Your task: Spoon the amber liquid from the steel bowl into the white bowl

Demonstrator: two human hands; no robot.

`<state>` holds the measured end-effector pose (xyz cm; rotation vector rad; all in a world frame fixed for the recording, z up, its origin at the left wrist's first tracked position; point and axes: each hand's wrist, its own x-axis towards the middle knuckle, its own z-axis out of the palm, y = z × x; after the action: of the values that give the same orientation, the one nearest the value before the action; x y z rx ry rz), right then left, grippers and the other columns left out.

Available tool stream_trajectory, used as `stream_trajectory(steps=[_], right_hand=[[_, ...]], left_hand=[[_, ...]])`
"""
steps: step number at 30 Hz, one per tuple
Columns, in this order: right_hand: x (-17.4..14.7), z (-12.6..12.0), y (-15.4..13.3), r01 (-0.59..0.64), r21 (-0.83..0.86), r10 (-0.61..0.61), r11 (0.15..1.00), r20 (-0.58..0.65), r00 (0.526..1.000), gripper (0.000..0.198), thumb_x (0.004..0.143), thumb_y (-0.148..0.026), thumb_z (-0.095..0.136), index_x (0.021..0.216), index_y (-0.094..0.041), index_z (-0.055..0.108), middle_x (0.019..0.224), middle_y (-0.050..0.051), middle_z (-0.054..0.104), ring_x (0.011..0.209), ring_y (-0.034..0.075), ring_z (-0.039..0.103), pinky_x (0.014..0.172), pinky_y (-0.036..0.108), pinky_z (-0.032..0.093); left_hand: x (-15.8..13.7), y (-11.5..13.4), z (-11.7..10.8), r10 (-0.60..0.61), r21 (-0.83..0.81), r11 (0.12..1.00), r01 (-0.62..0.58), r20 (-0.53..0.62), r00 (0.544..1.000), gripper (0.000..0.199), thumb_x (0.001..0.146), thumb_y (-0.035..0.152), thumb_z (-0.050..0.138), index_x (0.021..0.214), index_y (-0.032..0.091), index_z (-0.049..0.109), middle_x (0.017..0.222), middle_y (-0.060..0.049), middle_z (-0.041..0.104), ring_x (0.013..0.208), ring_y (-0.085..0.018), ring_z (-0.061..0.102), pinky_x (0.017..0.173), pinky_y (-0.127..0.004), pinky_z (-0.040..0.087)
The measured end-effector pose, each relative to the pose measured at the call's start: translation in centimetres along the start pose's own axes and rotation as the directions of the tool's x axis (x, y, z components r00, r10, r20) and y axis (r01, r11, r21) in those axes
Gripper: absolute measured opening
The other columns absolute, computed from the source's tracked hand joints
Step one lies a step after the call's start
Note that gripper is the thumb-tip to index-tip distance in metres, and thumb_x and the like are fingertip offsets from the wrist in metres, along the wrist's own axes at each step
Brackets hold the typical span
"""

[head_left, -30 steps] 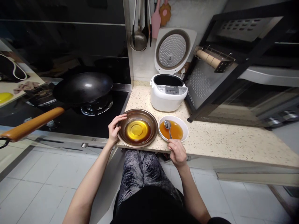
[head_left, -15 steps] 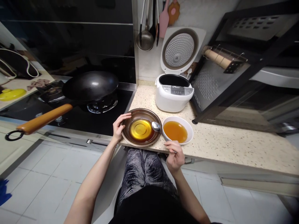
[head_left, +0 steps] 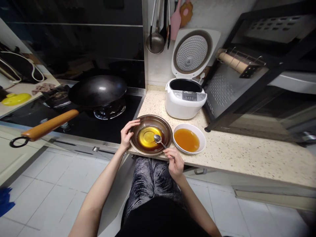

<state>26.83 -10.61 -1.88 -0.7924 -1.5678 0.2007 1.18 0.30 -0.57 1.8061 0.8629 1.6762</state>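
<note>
A wide metal bowl (head_left: 168,131) with yellow-brown liquid (head_left: 145,137) in it stands on the counter near its front edge. My left hand (head_left: 127,133) is closed on the bowl's left rim, thumb and fingers on the edge. In my right hand (head_left: 175,162) is a metal spoon (head_left: 158,138), gripped by its handle. The spoon's head is over the right part of the liquid; I cannot tell whether it touches the surface. Just right of the metal bowl is a white bowl (head_left: 202,140) of orange-brown liquid, which neither hand touches.
A white rice cooker (head_left: 185,107) with its lid raised stands behind the bowls. To the left, a black wok (head_left: 98,90) sits on the stove, its wooden handle (head_left: 50,125) pointing toward the front. A black rack (head_left: 247,95) stands on the right. Utensils (head_left: 156,41) hang on the wall.
My right hand has moved left, bringing the spoon from the metal bowl's right rim, beside the white bowl, to over the liquid. My left hand keeps its place on the rim.
</note>
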Motion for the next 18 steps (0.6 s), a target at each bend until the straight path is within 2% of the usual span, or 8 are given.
stream_trajectory(steps=[7,18], right_hand=[[-0.32,0.21,0.23,-0.066,0.021,0.066,0.998,-0.002,0.998,0.022,0.102,-0.01,0.048,0.097,-0.023,0.066,0.091,0.005,0.075,0.085,0.018,0.072,0.078,0.033,0.058],[-0.29,0.5,0.13,-0.147,0.054,0.148,0.988,-0.019,0.989,0.021,0.105,-0.019,0.047,0.095,-0.022,0.065,0.09,0.005,0.075,0.086,0.019,0.073,0.078,0.034,0.059]], left_hand=[[0.04,0.09,-0.03,0.004,0.009,1.0,-0.004,0.002,1.0,0.041,0.089,0.04,0.056,0.116,0.021,0.08,0.132,-0.012,0.073,0.126,-0.035,0.065,0.111,-0.054,0.049],[0.06,0.22,0.07,-0.01,0.013,1.0,0.011,-0.009,1.0,0.042,0.088,0.042,0.056,0.114,0.021,0.081,0.132,-0.013,0.074,0.126,-0.036,0.065,0.111,-0.054,0.048]])
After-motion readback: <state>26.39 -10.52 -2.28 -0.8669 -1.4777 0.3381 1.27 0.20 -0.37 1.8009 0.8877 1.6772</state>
